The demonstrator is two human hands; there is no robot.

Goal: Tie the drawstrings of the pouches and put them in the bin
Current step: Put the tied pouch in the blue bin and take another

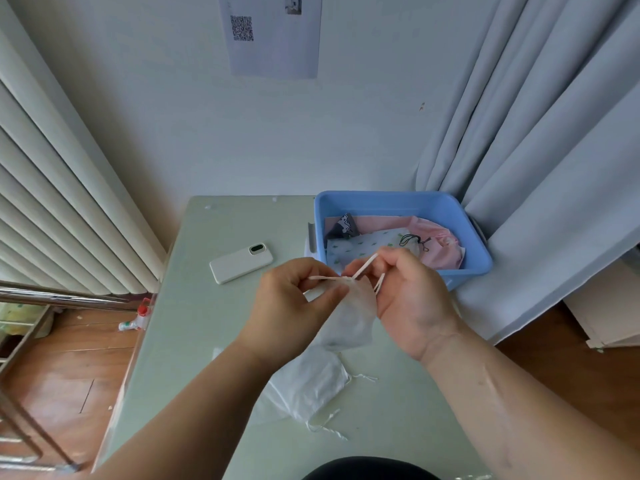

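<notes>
Spare white pouches [311,386] lie on the surface [194,341]. Held pouch [349,317] hangs midair before the bin [401,202]: light, limp. Left hand [294,299] and right hand [412,292], each grip pinched on its drawstring [363,268]; best hold there.

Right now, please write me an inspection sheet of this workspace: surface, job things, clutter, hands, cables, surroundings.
Surface: pale green table, mostly bare on its left side.
Job's things: small white translucent drawstring pouch held above the table; more white pouches lying beneath it, cords loose; blue plastic bin at the far right, holding pink, green-patterned and dark pouches.
Clutter: white phone lying face down, left of the bin.
Grippers: left hand pinches the pouch neck and one cord; right hand pulls the other cord.
Cables: nothing seen.
Surroundings: white radiator on the left, grey curtain on the right, paper sheet with QR code on the wall, small bottle on the wooden floor.
</notes>
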